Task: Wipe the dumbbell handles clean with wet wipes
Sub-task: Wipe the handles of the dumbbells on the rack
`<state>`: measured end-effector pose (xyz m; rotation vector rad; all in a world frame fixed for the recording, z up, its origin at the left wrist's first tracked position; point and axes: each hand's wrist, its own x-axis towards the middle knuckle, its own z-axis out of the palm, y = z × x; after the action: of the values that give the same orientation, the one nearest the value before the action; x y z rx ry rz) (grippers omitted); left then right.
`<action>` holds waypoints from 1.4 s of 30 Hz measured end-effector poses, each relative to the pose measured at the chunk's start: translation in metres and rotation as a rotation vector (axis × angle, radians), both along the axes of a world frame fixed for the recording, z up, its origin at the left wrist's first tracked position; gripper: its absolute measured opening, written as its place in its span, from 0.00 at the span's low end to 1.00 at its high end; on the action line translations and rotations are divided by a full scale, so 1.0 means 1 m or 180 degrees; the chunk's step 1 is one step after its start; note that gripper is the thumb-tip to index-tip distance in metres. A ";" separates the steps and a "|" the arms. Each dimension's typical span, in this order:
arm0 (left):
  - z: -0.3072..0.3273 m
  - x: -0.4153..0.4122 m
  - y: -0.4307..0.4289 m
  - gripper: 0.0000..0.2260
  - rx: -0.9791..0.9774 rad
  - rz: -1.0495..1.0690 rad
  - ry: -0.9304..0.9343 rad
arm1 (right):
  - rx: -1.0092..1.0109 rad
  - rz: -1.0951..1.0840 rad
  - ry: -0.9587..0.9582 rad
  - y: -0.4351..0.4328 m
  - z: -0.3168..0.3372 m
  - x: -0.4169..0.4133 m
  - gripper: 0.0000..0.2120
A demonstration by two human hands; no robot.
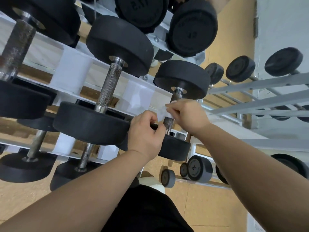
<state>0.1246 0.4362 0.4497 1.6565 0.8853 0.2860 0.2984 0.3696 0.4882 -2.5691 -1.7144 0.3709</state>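
Dark clothing [147,213] of the person fills 6 o'clock, and 2 bare forearms reach from there to the middle. The right hand [187,114] pinches a white wet wipe [161,113] wrapped on the dumbbell handle [168,122]. The left hand [144,131], at its 8 o'clock, holds the wipe's free end with curled fingers. This dumbbell [182,79] lies on the white rack [70,71], beside other dumbbells [120,44] at 10 o'clock.

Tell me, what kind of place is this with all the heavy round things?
Most likely a gym's weight area: rows of black dumbbells sit on a white metal rack, with a second rack beyond.
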 end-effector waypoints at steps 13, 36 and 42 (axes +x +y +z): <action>0.007 0.000 0.002 0.04 -0.0005 -0.0166 0.0073 | -0.0407 0.0282 0.0127 0.003 0.011 -0.001 0.06; 0.004 0.000 0.001 0.06 0.0130 -0.0234 -0.0125 | -0.0192 -0.0396 0.1089 -0.024 0.004 -0.015 0.06; 0.010 0.003 0.001 0.04 0.0607 -0.0339 0.0092 | 0.0623 -0.0337 0.0966 -0.031 -0.014 0.002 0.09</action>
<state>0.1272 0.4374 0.4598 1.8819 0.8078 0.2806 0.3000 0.3384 0.4745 -2.3129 -1.4292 0.5277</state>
